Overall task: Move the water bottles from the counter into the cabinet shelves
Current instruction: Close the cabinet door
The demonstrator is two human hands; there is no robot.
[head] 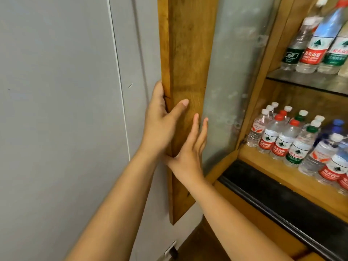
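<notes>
The wooden cabinet door (pixel 188 53) with a frosted glass pane (pixel 231 81) stands swung open to the left. My left hand (pixel 162 119) grips the door's outer edge, thumb across the wood face. My right hand (pixel 190 153) lies flat against the door frame with fingers straight, just below the left hand. Several small water bottles (pixel 278 136) with white, red, green and blue caps stand on the lower wooden shelf (pixel 273 166). Three larger bottles (pixel 316 46) stand on the upper glass shelf (pixel 305 80).
A grey wall (pixel 66 110) fills the left side, close behind the open door. A dark counter strip (pixel 273 200) runs below the lower shelf at the cabinet's front. Wooden floor (pixel 197 245) shows at the bottom.
</notes>
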